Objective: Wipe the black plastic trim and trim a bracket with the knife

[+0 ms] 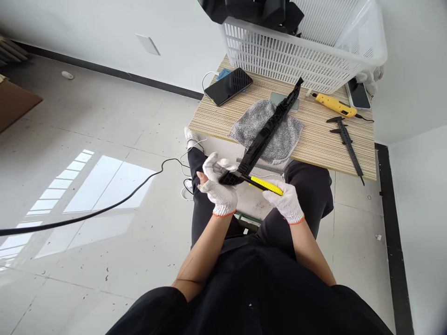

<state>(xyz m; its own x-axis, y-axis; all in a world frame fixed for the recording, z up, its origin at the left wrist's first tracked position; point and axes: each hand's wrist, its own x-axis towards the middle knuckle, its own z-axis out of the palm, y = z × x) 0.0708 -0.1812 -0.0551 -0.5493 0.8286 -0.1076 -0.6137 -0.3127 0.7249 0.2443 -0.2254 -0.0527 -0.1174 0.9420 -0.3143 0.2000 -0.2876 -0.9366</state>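
My left hand [220, 186], in a white knit glove with bare skin showing at the thumb tip, holds the lower end of a long black plastic trim piece [267, 130]. The piece is ribbed and slants up over a grey cloth [253, 118] on the table. My right hand [284, 200], also gloved, is closed round the yellow-and-black handle of a utility knife [266, 184]. The knife's front end meets the trim piece beside my left fingers; its blade cannot be made out.
On the wood-grain table [216, 116] are a black phone [228, 86], a yellow rotary tool [335, 105], a dark caliper [347, 142] and another phone [358, 94]. Behind stands a white slatted basket [279, 51] with black parts [258, 11]. A black cable [132, 193] crosses the floor at left.
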